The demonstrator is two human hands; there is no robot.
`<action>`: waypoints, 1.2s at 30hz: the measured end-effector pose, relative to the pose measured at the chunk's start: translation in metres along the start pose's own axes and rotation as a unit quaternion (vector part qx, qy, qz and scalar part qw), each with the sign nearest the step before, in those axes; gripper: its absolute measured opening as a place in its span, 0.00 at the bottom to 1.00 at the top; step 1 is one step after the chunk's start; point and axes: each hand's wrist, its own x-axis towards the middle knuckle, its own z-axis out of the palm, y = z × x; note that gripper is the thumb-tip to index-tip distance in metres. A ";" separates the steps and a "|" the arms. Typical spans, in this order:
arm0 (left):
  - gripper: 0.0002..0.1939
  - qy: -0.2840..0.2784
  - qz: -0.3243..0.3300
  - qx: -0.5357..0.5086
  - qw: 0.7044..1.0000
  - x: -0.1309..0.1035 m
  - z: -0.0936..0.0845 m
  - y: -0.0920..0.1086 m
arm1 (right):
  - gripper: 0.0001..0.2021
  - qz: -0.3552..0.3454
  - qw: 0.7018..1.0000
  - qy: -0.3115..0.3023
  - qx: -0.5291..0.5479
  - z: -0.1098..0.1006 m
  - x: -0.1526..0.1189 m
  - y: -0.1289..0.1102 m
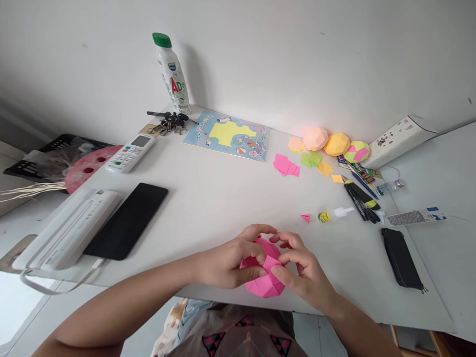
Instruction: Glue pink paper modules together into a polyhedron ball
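Note:
A pink faceted paper ball [265, 287] is near the table's front edge, between both hands. My left hand [241, 255] wraps over its left side, thumb and fingers on the paper. On the right side, my right hand [297, 263] pinches a raised pink flap with thumb and forefinger. A small folded pink piece [305, 218] lies just beyond, beside a glue bottle [330, 214] with a white nozzle. Farther back are pink paper squares [285, 165], green squares [311, 158] and orange squares [326, 169].
Three finished paper balls [336, 144] stand by the wall, near a white box [399, 141]. Right: a cutter [362, 195], black pouch [402, 259]. Left: a phone [127, 221], power bank [69, 230], remote [131, 152], keys [173, 122], bottle [173, 74]. A booklet [228, 135] lies behind.

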 end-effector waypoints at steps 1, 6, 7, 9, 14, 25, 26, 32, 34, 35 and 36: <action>0.04 0.001 0.002 -0.002 1.000 0.000 0.000 0.000 | 0.11 0.007 1.000 -0.001 0.000 0.000 0.000 0.000; 0.05 0.010 0.010 -0.009 1.000 0.001 0.000 0.001 | 0.13 0.031 0.999 -0.007 0.007 0.001 -0.001 0.001; 0.05 0.013 0.011 -0.010 1.000 0.001 0.000 0.001 | 0.13 0.035 0.999 -0.006 0.014 0.002 -0.001 0.001; 0.04 0.017 0.010 -0.013 1.000 0.001 0.001 0.001 | 0.13 0.042 0.999 -0.002 0.027 0.003 -0.001 0.001; 0.04 0.043 0.002 -0.016 0.999 0.001 0.006 -0.001 | 0.14 0.042 0.998 0.011 0.033 0.006 -0.001 0.002; 0.03 0.044 0.006 0.007 0.999 0.002 0.008 0.001 | 0.12 0.020 0.999 0.020 0.044 0.012 -0.003 0.002; 0.03 0.044 0.005 0.010 0.999 0.003 0.008 0.001 | 0.13 0.019 0.998 0.022 0.047 0.012 -0.003 0.003; 0.03 0.047 -0.018 0.007 0.999 0.002 0.008 0.003 | 0.12 0.012 0.999 0.024 0.043 0.013 -0.003 0.003; 0.04 0.046 -0.018 0.002 0.999 0.002 0.007 0.003 | 0.13 0.007 0.999 0.029 0.036 0.013 -0.003 0.002; 0.04 0.045 -0.017 0.000 0.999 0.002 0.007 0.003 | 0.13 0.003 0.999 0.032 0.032 0.013 -0.003 0.001; 0.04 0.046 -0.018 -0.002 0.999 0.002 0.008 0.002 | 0.14 -0.002 0.999 0.036 0.028 0.014 -0.003 0.001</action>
